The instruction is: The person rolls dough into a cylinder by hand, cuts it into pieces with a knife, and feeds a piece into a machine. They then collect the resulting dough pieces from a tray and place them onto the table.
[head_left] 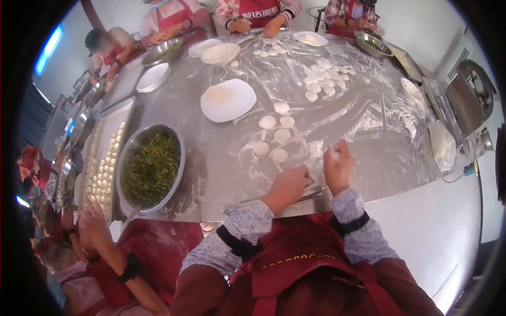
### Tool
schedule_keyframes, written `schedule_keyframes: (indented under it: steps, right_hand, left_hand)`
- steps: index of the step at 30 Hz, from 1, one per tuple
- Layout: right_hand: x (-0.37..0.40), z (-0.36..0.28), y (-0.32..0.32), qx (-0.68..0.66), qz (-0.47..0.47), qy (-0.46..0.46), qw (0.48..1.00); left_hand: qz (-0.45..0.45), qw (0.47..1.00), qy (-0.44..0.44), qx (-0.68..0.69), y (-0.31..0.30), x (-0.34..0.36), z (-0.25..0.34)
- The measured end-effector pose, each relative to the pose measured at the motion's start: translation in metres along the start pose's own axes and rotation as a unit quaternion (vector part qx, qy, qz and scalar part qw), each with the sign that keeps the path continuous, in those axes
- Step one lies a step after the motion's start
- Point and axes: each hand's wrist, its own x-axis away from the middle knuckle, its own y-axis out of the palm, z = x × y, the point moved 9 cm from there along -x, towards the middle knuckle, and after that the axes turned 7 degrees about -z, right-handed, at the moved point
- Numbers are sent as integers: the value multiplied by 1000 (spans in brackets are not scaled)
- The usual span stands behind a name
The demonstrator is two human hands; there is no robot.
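The pin (313,191) lies crosswise by the left hand (288,185), whose grip I cannot tell. The right hand's (340,164) fingers curl around pale dough (336,154).

Approx. counts: 6 near dough wrappers (282,137); mid pile of wrappers (328,81), a doz.+, exact no. unclear b/c overlap; far wrappers (271,51), several, too small to ct. Filling bowls (181,171) on main table: 3. White plates (240,102): min. 4. Dumplings (108,166): dozens, in rows. Far-side ppl (171,23): 4. Wearer's hands: 2, i.e. L hand (290,184) & R hand (338,166).
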Motion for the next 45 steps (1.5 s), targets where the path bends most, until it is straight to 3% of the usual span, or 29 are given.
schedule_keyframes:
  steps: [3,5,6,7,9,10,12,13,14,16,17,19,20,22,25,27,31,33,34,36,39,40,44,45]
  right_hand:
    - [-13,-13,11,24,48,-70,996]
    - [-2,1,4,39,15,-29,999]
    - [6,7,-2,19,4,-7,1000]
    - [15,14,-8,0,-7,18,1000]
    - [31,28,-16,-39,-12,31,999]
    - [36,33,-17,-75,-16,49,996]
    - [37,31,-17,-68,-19,59,996]
    - [36,30,-17,-60,-23,65,996]
    - [33,31,-16,-59,-22,67,996]
    - [26,32,-10,-50,-24,62,997]
    - [25,30,-9,-51,-23,61,997]
    - [20,26,-7,-58,-20,53,997]
    - [19,24,-7,-58,-18,54,997]
    - [19,18,-9,-35,-17,46,998]
    - [20,17,-10,-34,-7,38,999]
    - [21,20,-11,-29,-6,42,999]
    - [24,17,-14,-31,-14,37,999]
    - [24,22,-13,-44,-23,45,998]
    - [23,22,-11,-60,-32,49,997]
    - [26,10,-17,-71,-41,50,995]
    - [25,-28,-26,-69,-58,33,995]
    - [23,-39,-26,-58,-61,11,996]
    - [-14,-13,8,25,-22,-33,999]
    - [-24,-11,19,25,-5,-40,999]
  left_hand:
    - [29,999,-20,-27,5,0,2]
    - [62,996,54,-22,7,3,-2]
    - [-27,998,26,-58,13,4,-5]
    - [-20,998,24,-62,4,5,-6]
    - [-96,994,13,44,4,11,-13]
    - [-46,997,53,23,-15,9,-13]
    - [42,999,-28,-20,-68,-6,-40]
    - [138,983,56,106,-97,-7,-67]
    - [162,972,-78,149,-154,8,-33]
    - [394,901,-36,176,-202,20,-63]
    - [394,901,-34,176,-198,18,-73]
    - [332,924,-134,-134,-188,13,-71]
    - [309,943,-20,-125,-161,7,-68]
    - [145,984,43,-96,-100,-9,-56]
    - [121,984,95,-88,-56,-11,-42]
    - [131,966,65,-214,-48,-9,-34]
    - [97,975,11,-202,-59,0,-35]
    - [11,994,-55,-92,-48,-3,-48]
    - [10,994,-55,-91,-43,-4,-46]
    - [-63,997,3,54,-14,-8,-31]
    - [-60,996,2,73,0,-8,-18]
    - [-30,997,43,48,0,-9,-13]
    - [-60,997,38,31,12,-17,-2]
    - [-4,999,34,4,6,-22,-3]
